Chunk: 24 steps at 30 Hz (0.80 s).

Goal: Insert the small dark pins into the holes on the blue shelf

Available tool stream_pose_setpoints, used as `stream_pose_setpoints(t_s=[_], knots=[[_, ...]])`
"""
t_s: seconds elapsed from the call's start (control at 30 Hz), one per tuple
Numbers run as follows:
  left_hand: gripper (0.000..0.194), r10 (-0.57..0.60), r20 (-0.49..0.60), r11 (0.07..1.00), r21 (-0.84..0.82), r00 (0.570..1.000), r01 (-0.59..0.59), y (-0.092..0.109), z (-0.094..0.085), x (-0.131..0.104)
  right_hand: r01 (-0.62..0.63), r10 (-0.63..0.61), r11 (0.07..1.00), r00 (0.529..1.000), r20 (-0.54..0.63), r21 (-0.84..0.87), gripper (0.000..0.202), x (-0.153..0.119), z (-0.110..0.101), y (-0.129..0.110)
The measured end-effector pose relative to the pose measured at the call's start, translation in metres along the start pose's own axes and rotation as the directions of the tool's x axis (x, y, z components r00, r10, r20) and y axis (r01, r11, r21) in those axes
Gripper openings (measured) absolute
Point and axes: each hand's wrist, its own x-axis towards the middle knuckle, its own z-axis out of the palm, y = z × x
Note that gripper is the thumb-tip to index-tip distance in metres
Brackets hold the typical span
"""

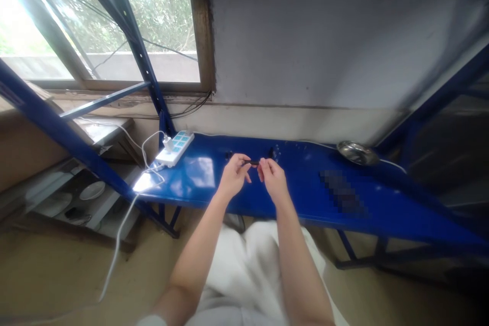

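Between my two hands is a thin black rod-like piece (pixel 252 162), held level above the blue table (pixel 301 198). My left hand (pixel 234 175) pinches its left end with thumb and fingers. At the other end, the fingertips of my right hand (pixel 272 175) close on it. Its exact kind is too small to make out. Just behind my right hand lie small dark and clear pieces (pixel 274 153) on the tabletop. A small dark piece (pixel 228 155) sits behind my left hand.
A white power strip (pixel 176 148) with a plug and cable stands at the table's left end. Toward the back right is a shiny metal bowl (pixel 357 153). A blurred-out dark object (pixel 342 192) lies on the right. Blue metal posts (pixel 143 56) rise at the left.
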Motion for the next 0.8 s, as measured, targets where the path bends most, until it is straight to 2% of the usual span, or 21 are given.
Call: stream_pose_setpoints(t_s=[0.2, 0.43, 0.5, 0.6, 0.7, 0.8], knots=[[0.016, 0.055, -0.070, 0.993, 0.106, 0.996, -0.048, 0.006, 0.002, -0.003, 0.001, 0.004, 0.995, 0.999, -0.048, 0.098, 0.041, -0.001, 0.001, 0.004], [0.031, 0.122, -0.115, 0.971, 0.218, 0.986, -0.094, 0.007, 0.006, -0.002, 0.054, -0.059, 0.997, 0.994, -0.089, -0.062, 0.039, -0.003, 0.001, 0.000], [0.036, 0.090, -0.151, 0.978, 0.200, 0.984, -0.059, 0.006, 0.008, 0.000, 0.075, -0.087, 0.990, 0.992, -0.093, -0.122, 0.038, -0.004, 0.001, -0.003], [0.044, -0.015, -0.174, 0.997, 0.070, 0.985, 0.028, 0.003, 0.009, 0.005, 0.110, -0.126, 0.979, 0.988, -0.086, -0.172, 0.037, -0.004, 0.001, -0.006], [0.045, -0.152, -0.174, 0.986, -0.098, 0.973, 0.136, -0.001, 0.008, 0.010, 0.132, -0.146, 0.973, 0.988, -0.058, -0.191, 0.036, -0.005, 0.002, -0.005], [0.045, -0.203, -0.221, 0.971, -0.167, 0.954, 0.168, -0.003, 0.004, 0.011, 0.134, -0.142, 0.972, 0.989, -0.031, -0.193, 0.034, -0.004, 0.001, -0.002]])
